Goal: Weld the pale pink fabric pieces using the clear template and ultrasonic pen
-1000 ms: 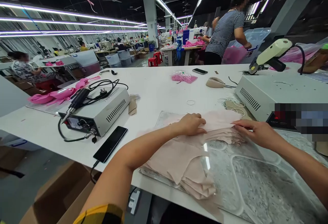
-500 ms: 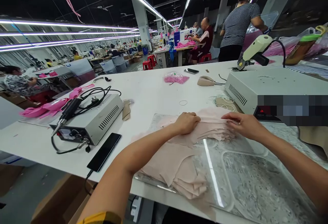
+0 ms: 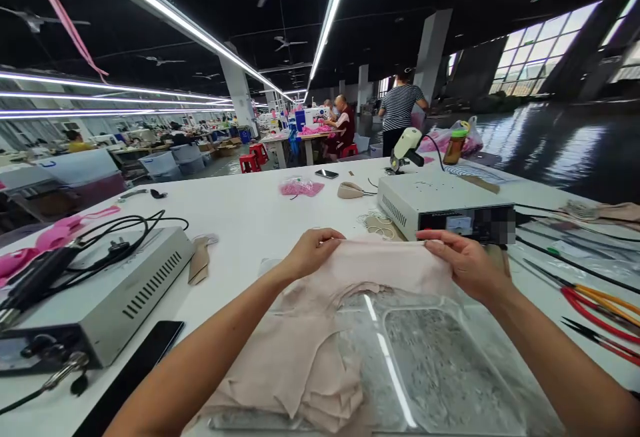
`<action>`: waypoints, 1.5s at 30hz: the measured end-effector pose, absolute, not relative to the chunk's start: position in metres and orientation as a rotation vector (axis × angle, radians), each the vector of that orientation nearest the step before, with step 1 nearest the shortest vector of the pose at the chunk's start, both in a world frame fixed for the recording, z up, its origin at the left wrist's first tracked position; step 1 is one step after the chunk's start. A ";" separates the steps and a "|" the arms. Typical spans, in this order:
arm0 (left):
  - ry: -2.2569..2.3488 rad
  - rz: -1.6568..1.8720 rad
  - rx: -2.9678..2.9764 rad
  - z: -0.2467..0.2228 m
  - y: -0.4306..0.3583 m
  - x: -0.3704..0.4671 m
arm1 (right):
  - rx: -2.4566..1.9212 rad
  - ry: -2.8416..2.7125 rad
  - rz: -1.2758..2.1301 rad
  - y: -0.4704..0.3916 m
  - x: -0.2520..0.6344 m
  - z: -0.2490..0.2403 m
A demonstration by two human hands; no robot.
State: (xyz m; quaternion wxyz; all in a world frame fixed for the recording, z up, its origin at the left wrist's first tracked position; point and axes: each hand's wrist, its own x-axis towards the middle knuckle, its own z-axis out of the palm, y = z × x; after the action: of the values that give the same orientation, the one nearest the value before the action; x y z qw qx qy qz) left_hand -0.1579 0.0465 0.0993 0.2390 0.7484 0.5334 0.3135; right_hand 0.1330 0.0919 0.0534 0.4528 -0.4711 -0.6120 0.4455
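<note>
A pale pink fabric piece [image 3: 387, 265] is stretched between my two hands. My left hand [image 3: 314, 250] pinches its upper left corner between thumb and fingers. At the upper right corner, my right hand [image 3: 463, 260] grips the edge, thumb below and fingers above. The cloth hangs down from this upper edge. Beneath and to the left lies a stack of similar pale pink fabric pieces [image 3: 285, 363], layered unevenly. A clear, glossy mat [image 3: 440, 343] with a grey patterned surface supports the stack and shows bare on the right.
A grey box machine [image 3: 145, 290] with cables stands left, beside a black phone [image 3: 165, 343]. Another box machine [image 3: 440, 200] stands beyond my right hand. Red-handled tweezers [image 3: 600, 340] lie right. A bag of pink bits [image 3: 300, 187] sits farther back. A person in stripes [image 3: 400, 107] stands beyond the table.
The fabric between my hands has been raised and pulled taut, with my hands farther apart. The view has turned right and shifted, so tweezers and windows now show at the right.
</note>
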 end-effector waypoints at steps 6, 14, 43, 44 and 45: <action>1.351 0.377 2.054 0.069 0.022 -0.130 | -1.455 -1.562 1.141 0.039 0.174 0.026; 1.515 0.398 2.314 0.041 -0.005 -0.150 | -1.708 -1.584 0.680 0.008 0.205 -0.008; 1.520 0.740 1.189 0.021 -0.101 -0.229 | -0.595 -2.442 0.922 -0.006 -0.013 -0.018; 1.514 0.775 1.104 0.019 -0.097 -0.231 | -0.621 -2.428 0.989 -0.004 -0.015 -0.018; 1.513 0.809 1.030 0.018 -0.094 -0.233 | -0.652 -2.419 1.053 -0.001 -0.017 -0.018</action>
State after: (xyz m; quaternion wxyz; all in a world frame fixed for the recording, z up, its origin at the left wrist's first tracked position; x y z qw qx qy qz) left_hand -0.2333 -0.0939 0.0178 0.5398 0.4332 0.6364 0.3405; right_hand -0.0169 -0.0012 -0.0178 0.2104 -0.2345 -0.8702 0.3788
